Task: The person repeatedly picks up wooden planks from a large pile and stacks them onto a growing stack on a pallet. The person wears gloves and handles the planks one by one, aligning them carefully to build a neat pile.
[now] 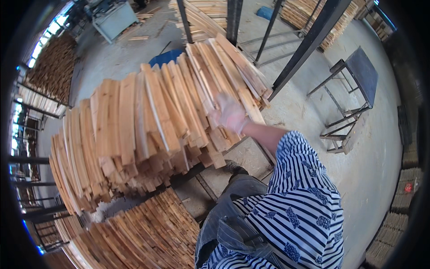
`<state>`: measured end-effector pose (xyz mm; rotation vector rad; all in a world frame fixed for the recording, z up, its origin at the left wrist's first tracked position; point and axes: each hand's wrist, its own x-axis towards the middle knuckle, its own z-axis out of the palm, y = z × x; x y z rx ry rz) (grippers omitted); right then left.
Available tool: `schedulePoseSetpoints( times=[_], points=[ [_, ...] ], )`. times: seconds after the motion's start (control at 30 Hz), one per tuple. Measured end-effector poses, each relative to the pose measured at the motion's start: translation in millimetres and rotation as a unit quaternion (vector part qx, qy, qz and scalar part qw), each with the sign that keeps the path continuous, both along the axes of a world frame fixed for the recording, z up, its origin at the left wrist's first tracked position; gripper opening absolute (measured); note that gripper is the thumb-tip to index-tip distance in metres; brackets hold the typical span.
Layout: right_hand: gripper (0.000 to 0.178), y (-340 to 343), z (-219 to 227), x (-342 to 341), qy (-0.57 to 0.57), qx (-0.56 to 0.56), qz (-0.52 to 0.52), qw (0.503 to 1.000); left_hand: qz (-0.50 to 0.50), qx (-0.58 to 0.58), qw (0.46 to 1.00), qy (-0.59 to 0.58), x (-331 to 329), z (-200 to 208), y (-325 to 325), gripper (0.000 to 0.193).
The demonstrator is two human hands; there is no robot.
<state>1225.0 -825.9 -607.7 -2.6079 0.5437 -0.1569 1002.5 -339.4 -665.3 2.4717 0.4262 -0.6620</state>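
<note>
My right hand (pixel 229 115), in a pale glove, reaches over the right part of a stack of wooden boards (pixel 152 112). It is over or against a light brown board (pixel 200 74); motion blur hides whether its fingers grip it. The boards lie side by side in uneven layers, their near ends staggered. At the right end of the stack, a few longer boards (pixel 239 69) lie slanted. My left hand is out of sight.
Below the stack lies another pile of narrow boards (pixel 148 228). A dark metal post (pixel 309 45) rises beside the stack's right end. A blue tub (pixel 166 57) stands behind it. On the right is a dark-topped metal stand (pixel 360 74); more wood piles (pixel 53 67) stand farther off.
</note>
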Motion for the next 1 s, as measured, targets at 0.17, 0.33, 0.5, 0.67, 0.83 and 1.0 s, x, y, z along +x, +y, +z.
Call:
schedulePoseSetpoints(
  times=[0.17, 0.33, 0.5, 0.67, 0.83, 1.0],
  points=[
    [0.097, -179, 23, 90, 0.163, -0.007, -0.239, 0.957, -0.003, -0.012, 0.996, 0.086, 35, -54, -36, 0.041],
    [0.084, -268, -70, 96, 0.218, 0.076, -0.155, 0.961, 0.016, -0.025, 0.991, 0.127, 28, -69, -57, 0.039],
    [0.087, -256, -53, 110, 0.252, 0.083, -0.130, 0.955, -0.278, -0.062, 0.957, -0.060, 60, -122, -70, 0.038],
    [0.088, -217, -40, 98, 0.242, 0.134, -0.145, 0.950, -0.052, -0.534, 0.828, 0.160, 214, -74, -309, 0.039],
    [0.084, -206, -43, 103, 0.280, 0.111, -0.199, 0.933, -0.112, -0.517, 0.801, 0.281, 253, -61, -455, 0.070],
    [0.081, -214, -27, 85, 0.177, 0.195, -0.178, 0.948, 0.020, -0.488, 0.841, 0.232, 225, -60, -498, 0.073]
  ],
)
